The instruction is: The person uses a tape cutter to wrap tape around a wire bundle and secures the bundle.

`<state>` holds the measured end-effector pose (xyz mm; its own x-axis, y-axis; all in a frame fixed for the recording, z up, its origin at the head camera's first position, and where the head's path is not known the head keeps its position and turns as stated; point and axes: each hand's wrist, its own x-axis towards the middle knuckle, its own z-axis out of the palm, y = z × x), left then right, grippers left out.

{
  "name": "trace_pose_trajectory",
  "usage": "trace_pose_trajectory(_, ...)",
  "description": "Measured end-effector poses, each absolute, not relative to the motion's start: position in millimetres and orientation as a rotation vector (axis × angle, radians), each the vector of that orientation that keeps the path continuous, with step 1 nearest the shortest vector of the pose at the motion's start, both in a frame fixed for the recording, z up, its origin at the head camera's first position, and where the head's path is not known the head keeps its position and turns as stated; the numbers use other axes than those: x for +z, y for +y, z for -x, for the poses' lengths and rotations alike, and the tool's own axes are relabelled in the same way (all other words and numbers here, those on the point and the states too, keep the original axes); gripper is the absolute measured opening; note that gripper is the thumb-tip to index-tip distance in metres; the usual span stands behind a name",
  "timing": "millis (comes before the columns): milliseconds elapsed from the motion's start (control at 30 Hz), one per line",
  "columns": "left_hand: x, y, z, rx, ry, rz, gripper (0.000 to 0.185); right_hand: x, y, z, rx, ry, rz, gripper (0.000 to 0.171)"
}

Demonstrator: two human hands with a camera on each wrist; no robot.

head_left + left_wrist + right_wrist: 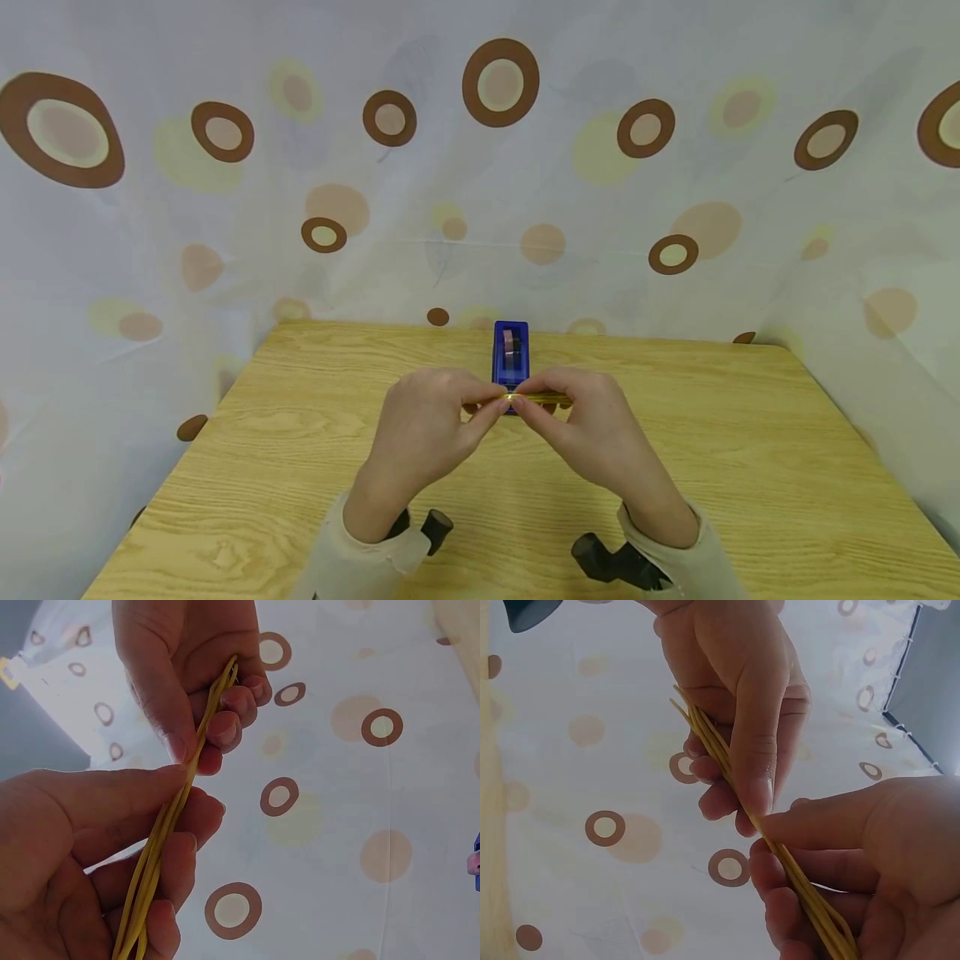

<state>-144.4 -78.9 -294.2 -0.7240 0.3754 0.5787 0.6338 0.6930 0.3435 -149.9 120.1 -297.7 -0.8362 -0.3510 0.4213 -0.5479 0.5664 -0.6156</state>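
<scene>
Both hands meet over the table's middle on a slim bundle of yellow strands (553, 399), like cord or rubber bands. My left hand (426, 427) pinches it between thumb and fingers from one side. From the other, my right hand (594, 425) pinches it thumb to thumb with the left. In the left wrist view the strands (154, 859) run across the curled fingers of both palms, with looped tips in the right hand. The right wrist view shows some loose ends of the strands (705, 727) in the left palm. Fingers partly cover the middle.
A blue tape dispenser (511, 375), with a pinkish roll inside, stands just beyond the hands on the wood-grain table (315, 467). A pale curtain (420, 192) with brown rings hangs behind and beside the table. Black camera mounts (600, 558) sit at both wrists.
</scene>
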Motion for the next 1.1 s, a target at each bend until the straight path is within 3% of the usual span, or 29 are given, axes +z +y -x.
trace_pose_trajectory(1100, -295.3, -85.7, 151.9, -0.868, -2.523, 0.784, 0.010, -307.1, 114.8, 154.3, 1.095, -2.363, -0.780, 0.006)
